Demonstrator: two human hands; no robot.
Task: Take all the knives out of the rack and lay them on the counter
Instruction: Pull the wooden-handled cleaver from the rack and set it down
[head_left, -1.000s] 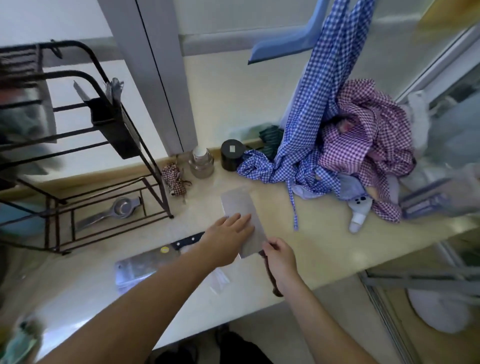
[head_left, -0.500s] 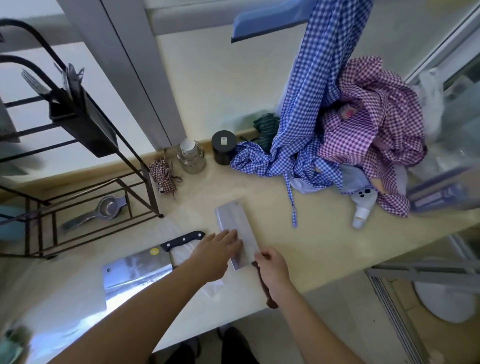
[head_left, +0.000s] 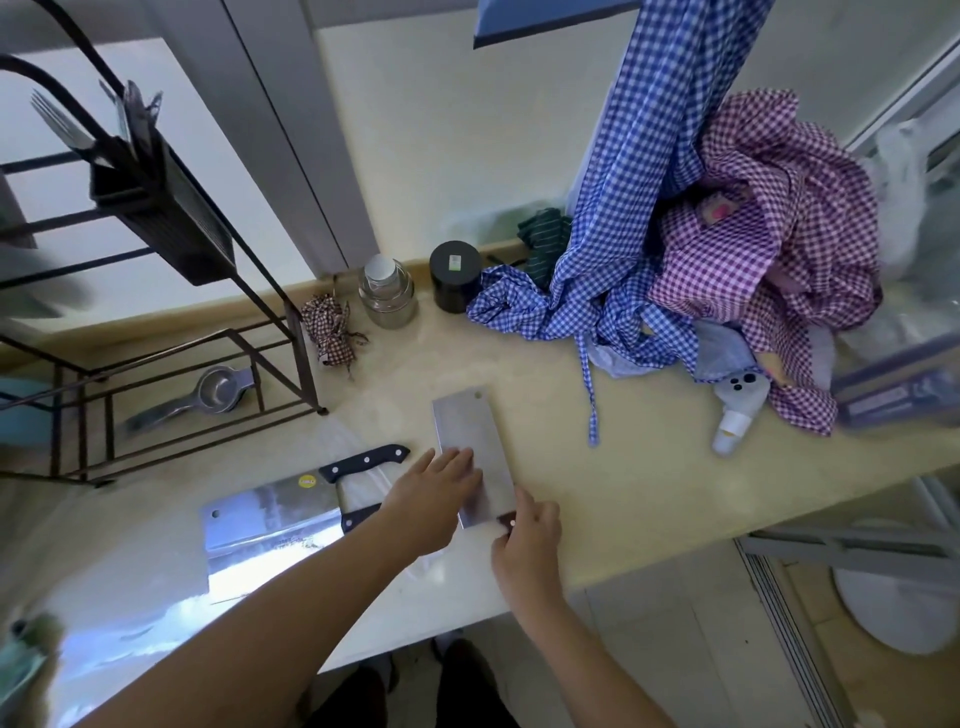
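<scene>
A steel cleaver (head_left: 470, 441) with a brown handle lies flat on the cream counter (head_left: 649, 493), blade pointing away from me. My left hand (head_left: 434, 501) rests flat on the near part of the blade, fingers spread. My right hand (head_left: 527, 538) is closed around its handle at the counter's front edge. To the left lies a second cleaver (head_left: 270, 517) with a black handle; another black handle (head_left: 358, 518) shows just below it. The black metal rack (head_left: 293, 332) stands at the left, carrying a cutlery holder (head_left: 166, 223) with forks.
A glass jar (head_left: 387, 301), a black canister (head_left: 454, 275) and a small checked bundle (head_left: 330, 330) stand along the wall. Blue checked cloth (head_left: 597, 312) and purple checked cloth (head_left: 769, 249) are heaped on the right. A metal squeezer (head_left: 215, 392) lies under the rack.
Both hands stay on the brown-handled cleaver. The end of its handle, seen sticking out below my right hand earlier, is now covered. My view has shifted slightly.
</scene>
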